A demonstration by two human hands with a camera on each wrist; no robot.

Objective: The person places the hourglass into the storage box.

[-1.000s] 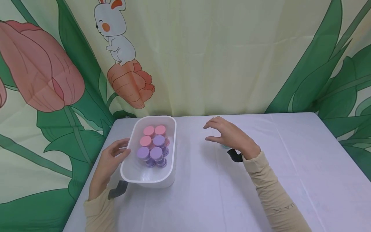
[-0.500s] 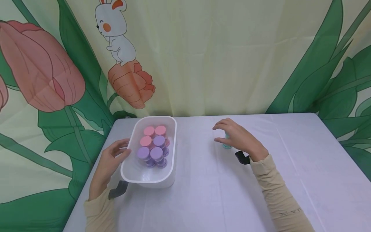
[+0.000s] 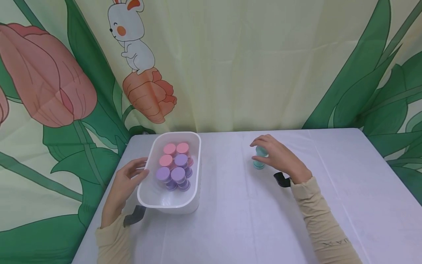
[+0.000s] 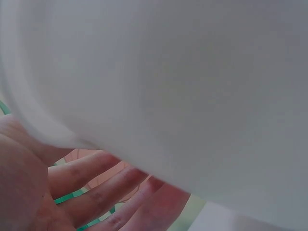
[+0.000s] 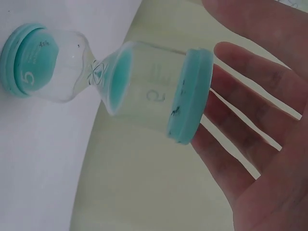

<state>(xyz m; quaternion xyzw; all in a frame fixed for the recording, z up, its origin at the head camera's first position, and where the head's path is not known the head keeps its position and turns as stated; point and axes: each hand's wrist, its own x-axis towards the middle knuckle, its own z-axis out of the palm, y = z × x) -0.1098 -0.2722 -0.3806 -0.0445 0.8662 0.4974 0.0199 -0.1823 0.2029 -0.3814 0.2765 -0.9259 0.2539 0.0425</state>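
A teal-capped sand timer (image 3: 259, 164) stands upright on the white-covered table, with teal sand in both glass bulbs. My right hand (image 3: 277, 157) is around its top, thumb and fingers spread apart. In the right wrist view, fingertips lie right at the edge of the upper cap (image 5: 191, 96), and a "5" shows on the glass. My left hand (image 3: 126, 181) rests against the left side of a white plastic bin (image 3: 168, 201), thumb at the rim, fingers extended along the outer wall. Inside the bin stand several pink timers (image 3: 169, 149) and purple timers (image 3: 178, 175).
The white tablecloth (image 3: 224, 220) covers the table, whose back edge meets a printed curtain (image 3: 250, 73) with tulips, leaves and a rabbit on a carrot. The bin's pale outer wall (image 4: 192, 96) fills most of the left wrist view.
My right hand has moved right, from beside the teal sand timer to around its top, so more of the timer shows. The timer, the bin and my left hand have stayed put.
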